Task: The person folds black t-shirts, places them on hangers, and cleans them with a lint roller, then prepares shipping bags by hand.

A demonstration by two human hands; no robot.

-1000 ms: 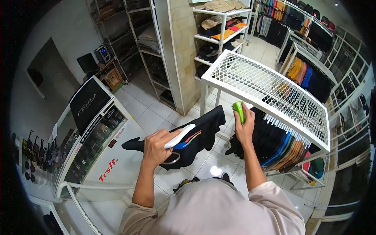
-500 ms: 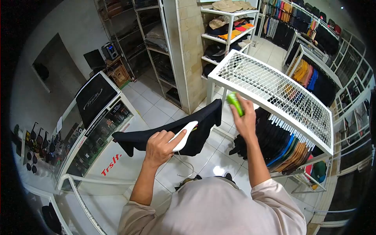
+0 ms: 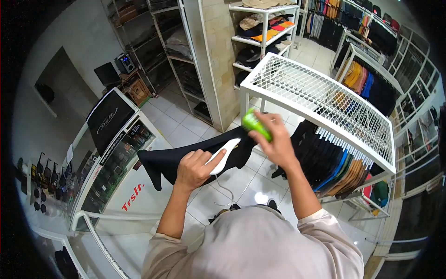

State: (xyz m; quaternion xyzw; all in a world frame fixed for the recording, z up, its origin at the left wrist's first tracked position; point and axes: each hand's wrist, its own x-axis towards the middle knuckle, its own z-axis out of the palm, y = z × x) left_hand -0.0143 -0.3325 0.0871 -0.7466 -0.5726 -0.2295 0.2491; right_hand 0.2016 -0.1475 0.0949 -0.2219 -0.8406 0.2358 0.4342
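My left hand is closed around a white clothes hanger, its index finger stretched along the hanger's arm. The metal hook hangs down toward me. A black garment is draped on the hanger and spreads out past it to both sides. In my right hand is a bright green handheld brush, gripped from above. It is close over the right end of the garment and overlaps it in this view. The brush's underside is hidden.
A white mesh-topped rack with hanging clothes stands at right. Shelves of caps are behind it. To the left are a glass display counter and a white rail. White floor tiles lie between.
My right hand has moved left and slightly down with the green brush, toward the garment. The garment's left end has dropped a little, and the view has shifted slightly.
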